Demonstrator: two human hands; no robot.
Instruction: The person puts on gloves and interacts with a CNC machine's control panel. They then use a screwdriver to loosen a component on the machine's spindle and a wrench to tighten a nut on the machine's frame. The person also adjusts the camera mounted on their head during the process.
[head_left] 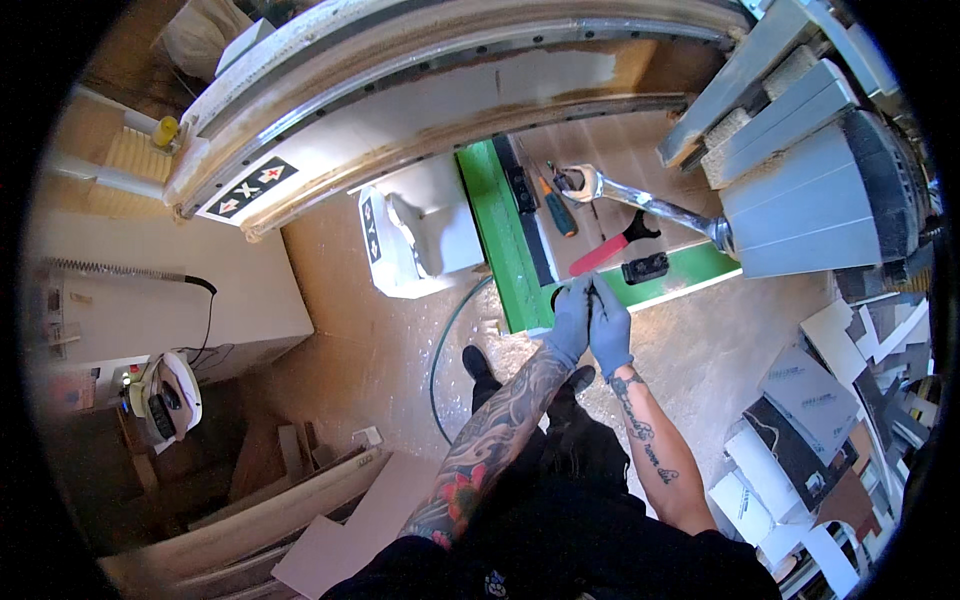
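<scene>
At the left edge of the view, a white handheld control unit (165,395) hangs beside a pale cabinet (180,290). Further right, the green-edged surface (500,240) carries a screwdriver with a green and orange handle (558,210), a large chrome spanner (650,205), a red-handled hook spanner (610,248) and a small black block (645,268) near its front edge. The left hand (570,318) and right hand (608,325), both in blue gloves, meet just in front of that front edge, above the dusty floor (700,350). The grip of each hand is closed, fingers together on a small dark item (590,290) pinched between them; its kind cannot be told. Stacked panels (800,400) lie at the right.
</scene>
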